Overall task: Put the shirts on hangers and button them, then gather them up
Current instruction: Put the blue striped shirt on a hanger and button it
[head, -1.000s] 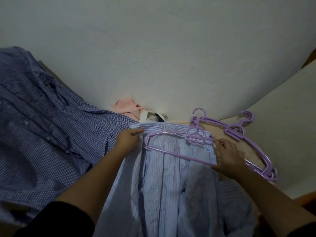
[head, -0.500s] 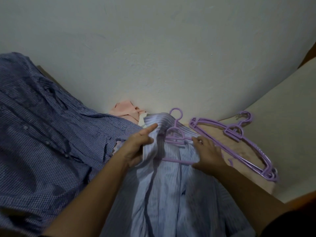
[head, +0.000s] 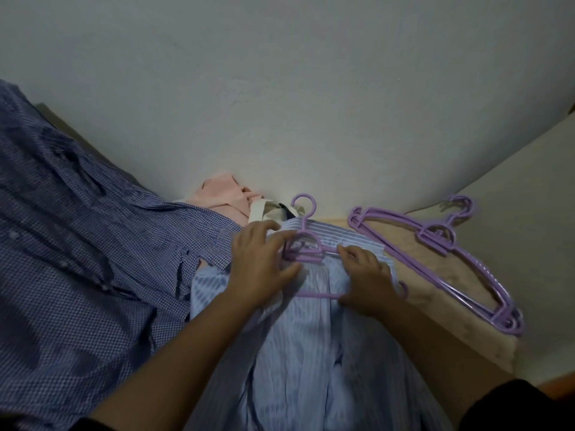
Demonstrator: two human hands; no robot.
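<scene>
So in the middle of the frame there's a light blue pinstriped cotton shirt (head: pixel 298 353) lying flat, collar toward the top, with a lilac plastic hanger (head: pixel 306 244) sitting in the collar area, its hook poking out past the collar edge. The left hand (head: pixel 259 265) lies over the left side of the collar and hanger, fingers spread fairly wide and reaching toward the hanger's neck, thumb down on the fabric; looks more like pressing and tucking than a real grip. The right hand (head: pixel 365 279) has its fingers bent over the fabric by the hanger's right shoulder and crossbar, though whether it's actually pinching the cloth I can't tell. A dark blue gingham shirt (head: pixel 84 259) fills the left side of the frame, untouched, and a stack of spare lilac hangers (head: pixel 441 259) sits at centre right. Main risk, I reckon: the hanger shoulder isn't seated inside the sleeve seam, so the shirt could slide off one side when lifted. Buttoning a skewed placket would also misalign the holes.
</scene>
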